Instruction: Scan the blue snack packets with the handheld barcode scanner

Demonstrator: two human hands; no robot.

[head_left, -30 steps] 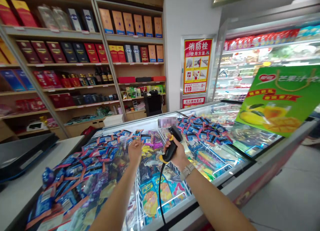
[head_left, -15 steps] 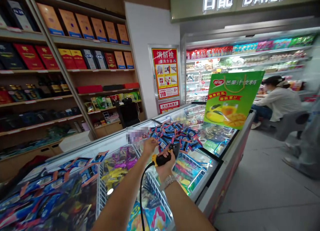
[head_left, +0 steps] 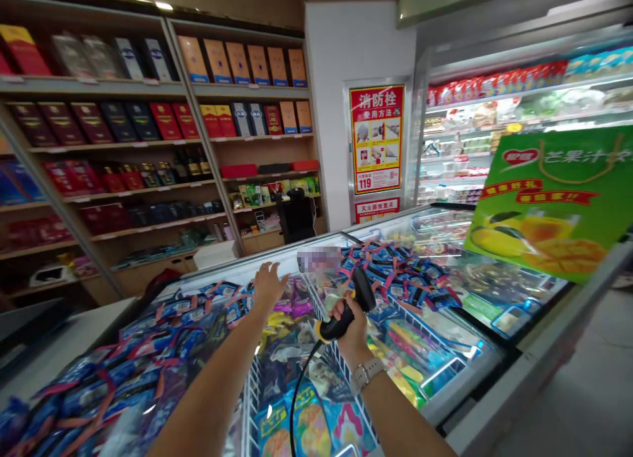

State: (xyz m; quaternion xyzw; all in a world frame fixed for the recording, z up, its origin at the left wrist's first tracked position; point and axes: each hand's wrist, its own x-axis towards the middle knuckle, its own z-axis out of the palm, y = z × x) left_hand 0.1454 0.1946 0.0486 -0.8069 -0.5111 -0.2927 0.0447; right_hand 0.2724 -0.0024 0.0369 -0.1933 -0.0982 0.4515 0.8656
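My right hand (head_left: 352,330) is wrapped round the handle of a black and yellow barcode scanner (head_left: 364,291), whose cable runs down toward me. The scanner's head points toward the far pile of blue and pink packets (head_left: 403,272) on the freezer's glass top. Fingers apart and holding nothing, my left hand (head_left: 270,284) hovers near the right end of another pile of similar packets (head_left: 143,351). Between the two piles, purple packets (head_left: 301,297) and bagged goods (head_left: 311,421) show inside the white wire baskets of the chest freezer (head_left: 482,338).
A green bag with mango pictures (head_left: 548,206) stands on the freezer's right side. Shelves of boxed goods (head_left: 250,81) line the left wall. A red fire-hydrant poster (head_left: 377,140) hangs beyond, beside a lit refrigerated display (head_left: 459,140). A black chair (head_left: 297,216) stands behind the freezer.
My view has turned left. My left hand has moved left from the far pile toward the near pile, its fingers now spread. The scanner has tilted more upright in my right hand.
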